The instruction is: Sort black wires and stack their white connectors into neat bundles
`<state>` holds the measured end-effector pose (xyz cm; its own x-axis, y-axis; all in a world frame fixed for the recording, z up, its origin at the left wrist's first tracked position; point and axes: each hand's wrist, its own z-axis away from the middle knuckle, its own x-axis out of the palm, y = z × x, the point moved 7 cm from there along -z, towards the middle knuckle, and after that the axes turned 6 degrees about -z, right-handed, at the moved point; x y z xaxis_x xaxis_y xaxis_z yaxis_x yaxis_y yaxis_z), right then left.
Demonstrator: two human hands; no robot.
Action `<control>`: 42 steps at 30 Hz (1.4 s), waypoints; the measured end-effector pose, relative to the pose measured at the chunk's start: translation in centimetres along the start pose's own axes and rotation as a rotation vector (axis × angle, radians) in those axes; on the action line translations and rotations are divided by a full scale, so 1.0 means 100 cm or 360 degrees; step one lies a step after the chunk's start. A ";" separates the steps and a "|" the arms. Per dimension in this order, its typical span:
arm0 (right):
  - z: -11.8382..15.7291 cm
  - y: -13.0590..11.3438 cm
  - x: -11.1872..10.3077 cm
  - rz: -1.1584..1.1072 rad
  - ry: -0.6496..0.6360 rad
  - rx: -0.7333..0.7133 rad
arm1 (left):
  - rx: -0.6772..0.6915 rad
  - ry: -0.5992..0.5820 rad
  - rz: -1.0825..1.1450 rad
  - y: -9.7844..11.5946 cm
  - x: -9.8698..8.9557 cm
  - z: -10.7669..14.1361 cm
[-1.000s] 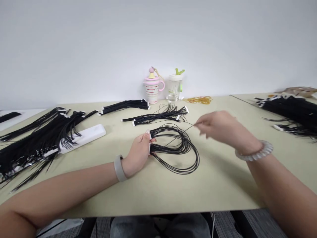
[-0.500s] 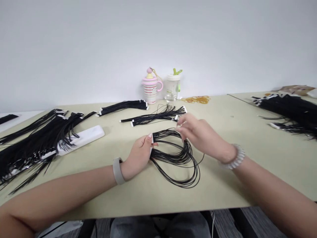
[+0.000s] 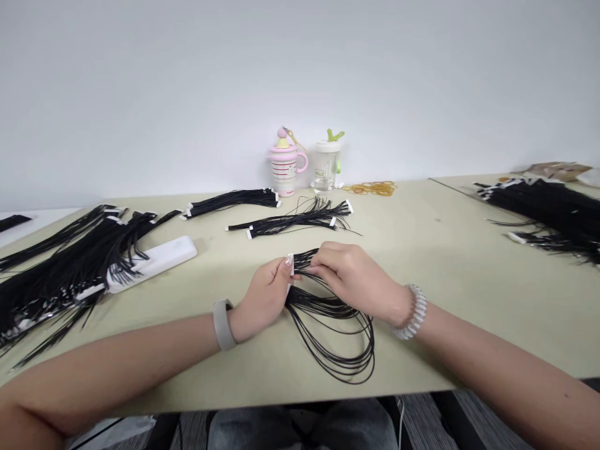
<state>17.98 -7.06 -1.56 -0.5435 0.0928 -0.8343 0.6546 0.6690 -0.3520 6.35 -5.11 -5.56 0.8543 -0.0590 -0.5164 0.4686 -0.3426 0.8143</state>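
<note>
A looped black wire harness point(image 3: 328, 304) with white connectors at its left end lies in front of me on the table. My left hand point(image 3: 269, 285) is closed on those connectors, thumb on top of the upper one point(image 3: 291, 262). Close beside it, my right hand point(image 3: 344, 272) pinches the upper wires just right of that connector. The loops bend round under my right hand and hang toward the table's front edge. Behind my hands lie two more wire bundles, a nearer one point(image 3: 295, 220) and a farther one point(image 3: 234, 202).
A large harness pile point(image 3: 70, 262) lies at left beside a white oblong case point(image 3: 173, 255). Another pile point(image 3: 548, 203) is at far right. By the wall stand a pink-lidded mug point(image 3: 284, 170), a clear cup point(image 3: 325, 165) and yellow rubber bands point(image 3: 372, 188).
My right hand has come down and left from above the loops onto the upper wires near the connector. The loops have shifted toward me. My left hand keeps its hold.
</note>
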 end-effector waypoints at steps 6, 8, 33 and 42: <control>0.000 -0.001 0.001 0.0158 -0.0035 0.0012 | 0.0010 -0.0027 0.0017 0.002 0.001 0.000; 0.000 -0.002 -0.001 0.0172 -0.0019 0.0002 | 0.0019 -0.0025 0.0002 0.001 0.001 0.000; 0.001 0.043 -0.030 -0.0418 0.0321 0.0349 | 0.0025 -0.0747 -0.0156 0.007 -0.001 -0.008; 0.009 0.107 -0.069 -0.2332 0.1219 0.0803 | 0.0357 -0.1132 -0.0883 0.065 -0.046 0.008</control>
<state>29.23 -1.25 0.08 -0.7987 0.0683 0.5979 -0.5672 0.2462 -0.7859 5.28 -7.87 1.92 0.1471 -0.3678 -0.9182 0.6509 -0.6630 0.3698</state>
